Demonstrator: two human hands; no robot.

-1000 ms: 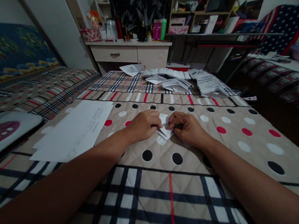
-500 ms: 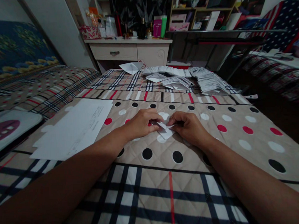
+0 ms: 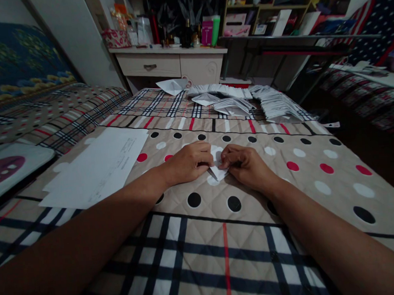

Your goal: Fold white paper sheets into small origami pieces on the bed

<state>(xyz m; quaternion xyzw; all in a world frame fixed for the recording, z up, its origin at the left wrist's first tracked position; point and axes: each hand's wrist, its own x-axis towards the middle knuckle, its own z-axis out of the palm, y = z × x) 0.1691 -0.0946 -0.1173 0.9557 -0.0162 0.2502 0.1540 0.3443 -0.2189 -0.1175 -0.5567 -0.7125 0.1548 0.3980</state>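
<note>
A small folded piece of white paper [image 3: 220,173] lies on the quilted bedspread between my two hands. My left hand [image 3: 191,160] pinches its left side, fingers curled together. On the other side, my right hand [image 3: 240,159] has its thumb and fingers closed on the paper's right part. The fingers cover much of the folds. To the left lies a stack of flat white sheets [image 3: 98,167], with print on the top one.
Folded paper pieces [image 3: 234,106] stand toward the bed's far end, beside a long row [image 3: 277,102] of tightly packed ones. A single folded paper [image 3: 172,86] lies farther left. At the left edge is a white board [image 3: 14,172]. A dresser [image 3: 168,62] stands beyond the bed.
The raised flaps of the folded paper now lie flatter. Both hands have shifted slightly, still closed on it, and the right fingers have come in over the paper.
</note>
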